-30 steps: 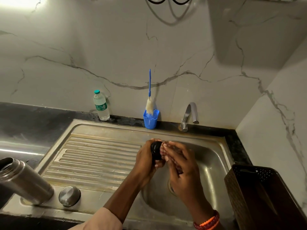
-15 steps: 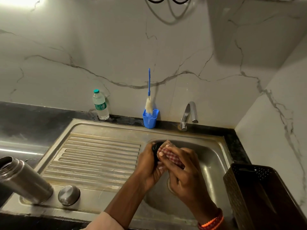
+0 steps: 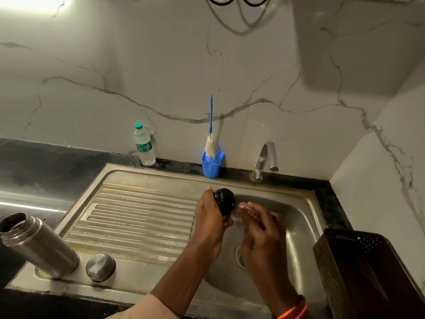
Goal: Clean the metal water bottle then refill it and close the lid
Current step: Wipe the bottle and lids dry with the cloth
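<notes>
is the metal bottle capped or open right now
Open. The metal water bottle stands on the sink's near left corner with its dark mouth uncovered; a steel cap lies beside it, and the left hand grips a black lid.

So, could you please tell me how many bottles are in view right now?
2: the metal water bottle, open, at the sink's front-left corner, and a plastic water bottle standing against the back wall.

- The black lid point(image 3: 225, 201) is partly covered by the left hand point(image 3: 210, 221), so its lower part can not be seen
- The right hand point(image 3: 261, 229) is blurred; I can not tell if its fingers hold something
- The sink drain point(image 3: 239, 256) is mostly behind the right hand
- The dark basket point(image 3: 368, 272) is cut by the right and bottom edges
- The label of the plastic bottle point(image 3: 144, 146) is too small to read
</notes>
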